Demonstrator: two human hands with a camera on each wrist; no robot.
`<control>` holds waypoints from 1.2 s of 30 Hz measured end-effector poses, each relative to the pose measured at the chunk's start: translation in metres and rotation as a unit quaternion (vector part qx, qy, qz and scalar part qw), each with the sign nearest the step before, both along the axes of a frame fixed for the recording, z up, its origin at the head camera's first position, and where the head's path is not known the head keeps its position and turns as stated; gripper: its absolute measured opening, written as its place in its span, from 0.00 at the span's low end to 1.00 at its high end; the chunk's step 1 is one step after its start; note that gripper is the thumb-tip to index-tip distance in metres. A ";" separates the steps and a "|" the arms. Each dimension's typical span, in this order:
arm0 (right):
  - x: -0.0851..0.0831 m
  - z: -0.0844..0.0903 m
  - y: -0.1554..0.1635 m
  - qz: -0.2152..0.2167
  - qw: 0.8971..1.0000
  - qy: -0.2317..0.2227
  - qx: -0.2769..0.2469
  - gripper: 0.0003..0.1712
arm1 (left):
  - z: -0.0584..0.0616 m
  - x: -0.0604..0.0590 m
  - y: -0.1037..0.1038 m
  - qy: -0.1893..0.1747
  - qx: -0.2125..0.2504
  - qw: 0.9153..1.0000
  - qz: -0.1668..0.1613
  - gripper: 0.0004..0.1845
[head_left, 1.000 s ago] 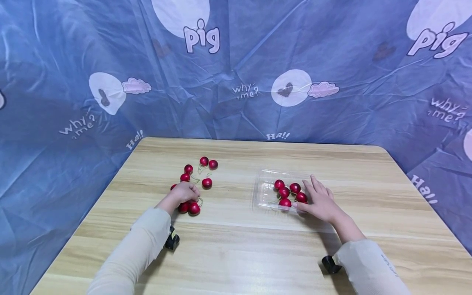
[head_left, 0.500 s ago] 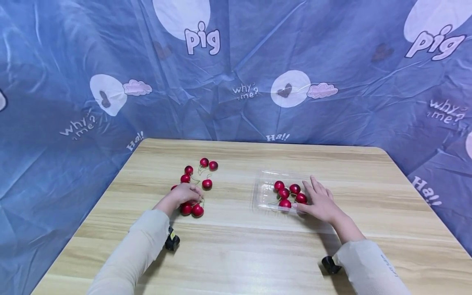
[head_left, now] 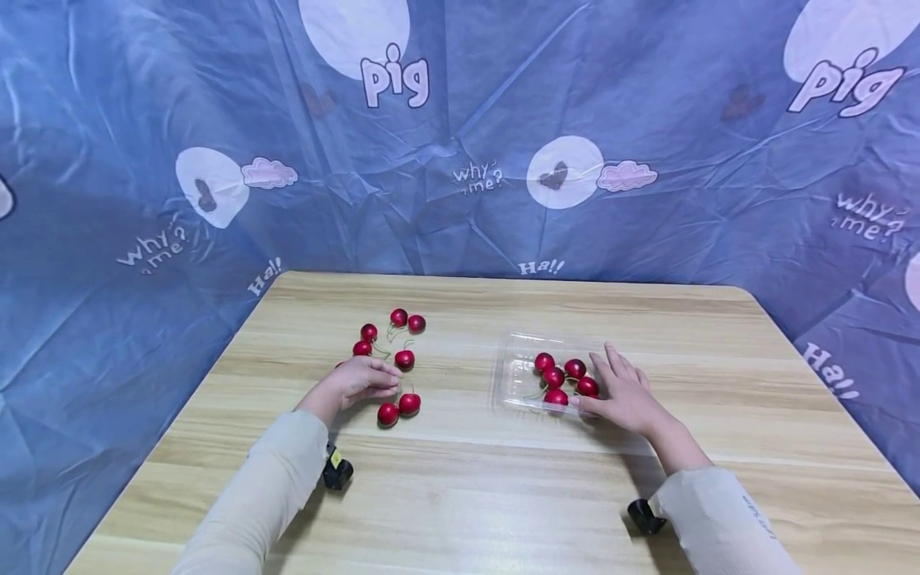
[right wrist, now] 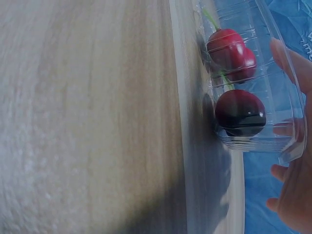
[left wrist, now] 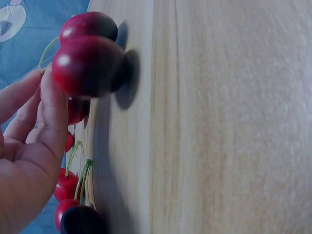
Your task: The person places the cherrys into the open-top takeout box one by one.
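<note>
Head view: left hand [head_left: 357,381] pinches the stems of two cherries [head_left: 398,408]; right hand [head_left: 624,393], fingers straight, steadies the tray [head_left: 512,369]. Cherries are probably light and slippery; hold the stems.

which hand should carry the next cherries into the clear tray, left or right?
Left, probably. The left hand already has its fingers at the cherry pair on the table. The right hand rests against the clear tray, steadying it, and is farther from the loose cherries.

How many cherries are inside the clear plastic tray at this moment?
5 cherries show in the clear tray, clustered at its right side beside the right hand; that hand may hide more.
</note>
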State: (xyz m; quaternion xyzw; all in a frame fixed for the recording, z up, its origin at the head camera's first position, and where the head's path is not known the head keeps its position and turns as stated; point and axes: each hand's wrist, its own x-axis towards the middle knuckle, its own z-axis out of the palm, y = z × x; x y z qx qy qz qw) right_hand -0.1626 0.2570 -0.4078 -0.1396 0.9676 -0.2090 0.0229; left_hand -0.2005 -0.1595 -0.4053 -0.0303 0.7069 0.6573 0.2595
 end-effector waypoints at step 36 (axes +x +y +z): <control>-0.001 0.000 -0.004 -0.008 1.000 -0.005 -0.004 0.50 | 0.027 -0.001 0.063 0.036 0.232 0.968 0.086 0.06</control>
